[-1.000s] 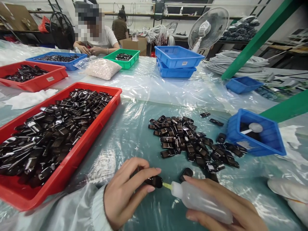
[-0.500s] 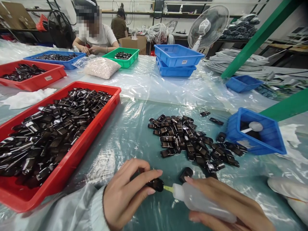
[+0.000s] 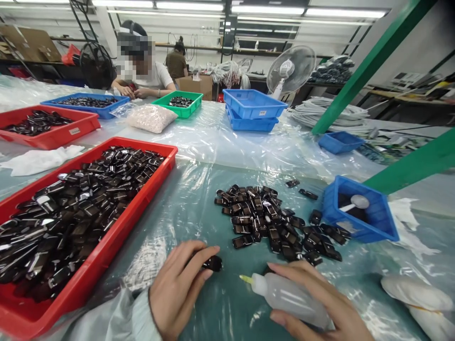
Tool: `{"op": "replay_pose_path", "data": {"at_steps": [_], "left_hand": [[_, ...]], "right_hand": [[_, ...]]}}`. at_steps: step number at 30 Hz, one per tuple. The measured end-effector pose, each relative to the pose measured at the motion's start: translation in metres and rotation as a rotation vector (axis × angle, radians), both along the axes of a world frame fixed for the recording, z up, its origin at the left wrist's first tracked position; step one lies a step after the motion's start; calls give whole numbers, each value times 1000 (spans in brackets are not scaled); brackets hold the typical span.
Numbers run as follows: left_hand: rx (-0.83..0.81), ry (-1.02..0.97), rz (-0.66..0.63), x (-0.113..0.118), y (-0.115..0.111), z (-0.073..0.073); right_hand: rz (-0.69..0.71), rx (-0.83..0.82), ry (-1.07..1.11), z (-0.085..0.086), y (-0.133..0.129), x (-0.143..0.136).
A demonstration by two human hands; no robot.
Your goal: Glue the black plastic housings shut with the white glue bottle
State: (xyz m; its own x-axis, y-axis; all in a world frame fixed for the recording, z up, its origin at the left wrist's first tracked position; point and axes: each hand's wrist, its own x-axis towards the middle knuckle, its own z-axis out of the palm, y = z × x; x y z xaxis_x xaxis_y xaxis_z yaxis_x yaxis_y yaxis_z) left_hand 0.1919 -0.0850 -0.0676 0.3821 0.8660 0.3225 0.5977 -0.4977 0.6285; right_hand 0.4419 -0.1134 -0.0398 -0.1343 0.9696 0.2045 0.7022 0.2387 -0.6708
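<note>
Between the fingers and thumb of my left hand (image 3: pixel 181 284) is a small glossy black plastic casing (image 3: pixel 213 263), its rounded end sticking out to the right. My right hand (image 3: pixel 320 298) is closed around a translucent squeeze bottle (image 3: pixel 293 298), tilted with its yellowish nozzle tip (image 3: pixel 246 279) pointing left. A gap separates the tip from the casing. Beyond both hands lies a loose pile of similar black casings (image 3: pixel 263 215) on the green, plastic-covered table (image 3: pixel 199 199). A dark piece is partly hidden behind my right hand.
At left, a long red tray (image 3: pixel 142 194) holds many black casings. A blue bin (image 3: pixel 377 222) with a white spoon (image 3: pixel 355 203) stands at right, near a green post (image 3: pixel 419 161). Stacked blue trays (image 3: pixel 254 106) and a fan (image 3: pixel 289 71) are farther back. A co-worker (image 3: pixel 156 78) sits across.
The bottle's nozzle has come away from the casing in my left hand. My left hand has shifted left with the casing. The camera view has tilted up.
</note>
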Motion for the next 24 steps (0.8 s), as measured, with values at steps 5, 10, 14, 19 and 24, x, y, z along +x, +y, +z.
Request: {"op": "replay_pose_path", "data": {"at_steps": [5, 10, 14, 19, 24], "left_hand": [[-13, -29, 8, 0, 3, -3], [41, -40, -212, 9, -7, -7], [123, -110, -239, 13, -11, -12], [41, -97, -208, 12, -11, -8], [319, -226, -191, 15, -15, 1]], "right_hand": [[-66, -55, 12, -4, 7, 0], [-85, -134, 314, -2, 19, -26], [22, -51, 319, -4, 34, -54], [-71, 182, 121, -15, 36, -56], [54, 513, -107, -27, 16, -61]]}}
